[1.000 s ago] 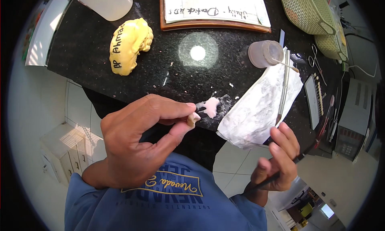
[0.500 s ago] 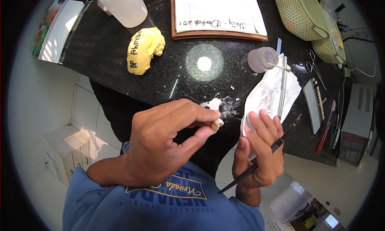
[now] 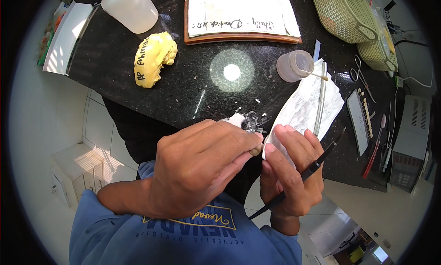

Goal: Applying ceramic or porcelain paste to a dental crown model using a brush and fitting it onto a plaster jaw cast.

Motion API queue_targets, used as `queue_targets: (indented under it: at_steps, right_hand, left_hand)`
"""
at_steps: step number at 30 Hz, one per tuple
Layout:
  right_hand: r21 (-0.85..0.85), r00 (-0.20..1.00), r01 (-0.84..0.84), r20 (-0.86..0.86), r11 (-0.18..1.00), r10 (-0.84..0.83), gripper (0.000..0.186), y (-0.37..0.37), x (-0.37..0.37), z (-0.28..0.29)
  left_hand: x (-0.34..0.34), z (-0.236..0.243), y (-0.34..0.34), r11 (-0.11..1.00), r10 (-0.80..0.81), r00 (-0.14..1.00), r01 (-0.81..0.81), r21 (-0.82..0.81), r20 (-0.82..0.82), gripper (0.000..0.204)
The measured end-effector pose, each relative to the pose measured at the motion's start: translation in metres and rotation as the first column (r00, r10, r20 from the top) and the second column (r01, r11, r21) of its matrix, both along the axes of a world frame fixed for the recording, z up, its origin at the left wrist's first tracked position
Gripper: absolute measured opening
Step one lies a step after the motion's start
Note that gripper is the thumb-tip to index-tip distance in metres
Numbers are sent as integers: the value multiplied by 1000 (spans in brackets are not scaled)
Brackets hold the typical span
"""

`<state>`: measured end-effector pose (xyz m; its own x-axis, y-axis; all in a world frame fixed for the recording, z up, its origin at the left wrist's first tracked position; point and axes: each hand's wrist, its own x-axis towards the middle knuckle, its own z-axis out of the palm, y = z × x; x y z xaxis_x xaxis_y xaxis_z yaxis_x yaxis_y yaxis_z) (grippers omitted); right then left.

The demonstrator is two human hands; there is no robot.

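From where I stand, the left hand (image 3: 197,170) has its grip nearly closed, thumb and finger pinching a small tan, tooth-like piece (image 3: 255,150) just off the black speckled stone tabletop (image 3: 188,83). The right hand (image 3: 294,184) curls around a slim black-handled brush (image 3: 316,165), its index fingertip by the near corner of the crumpled white tissue (image 3: 301,114); whether it pinches that too, I can't tell. A light, steady pinch with the brush tip angled away would serve best, I think. The pinkish-white lump of paste (image 3: 236,119) lies just beyond the left knuckles, easily brushed. A silvery metal instrument (image 3: 321,97) weighs on the tissue, and a cloudy plastic cup (image 3: 287,68) stands beside it, both liable to shift if the tissue is tugged.
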<state>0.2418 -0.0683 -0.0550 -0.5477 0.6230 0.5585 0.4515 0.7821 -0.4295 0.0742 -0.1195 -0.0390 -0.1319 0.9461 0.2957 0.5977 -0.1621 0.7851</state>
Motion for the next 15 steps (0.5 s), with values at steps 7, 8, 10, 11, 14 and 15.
queue_targets:
  at_steps: [7,8,10,11,14,15]
  right_hand:
    - [11,1000,-11,26,1000,11,27,1,0,-1]
    - [11,999,-21,25,1000,21,27,1,0,-2]
    - [12,999,-34,24,999,33,27,2,0,-1]
    - [-20,1000,-22,-22,1000,22,25,1,0,0]
    - [-80,991,23,-127,997,-33,20,0,3,-5]
    - [-113,979,52,-190,992,-73,17,0,4,-6]
  left_hand:
    - [2,0,1,1000,14,1000,-14,16,11,27]
    - [2,0,1,1000,12,1000,-12,13,8,27]
    - [2,-1,2,1000,9,1000,-9,15,19,27]
    - [1,-1,2,1000,5,1000,-6,17,30,27]
    - [-2,3,2,995,-42,988,54,-79,149,26]
    - [-3,4,1,995,-41,988,53,-79,148,26]
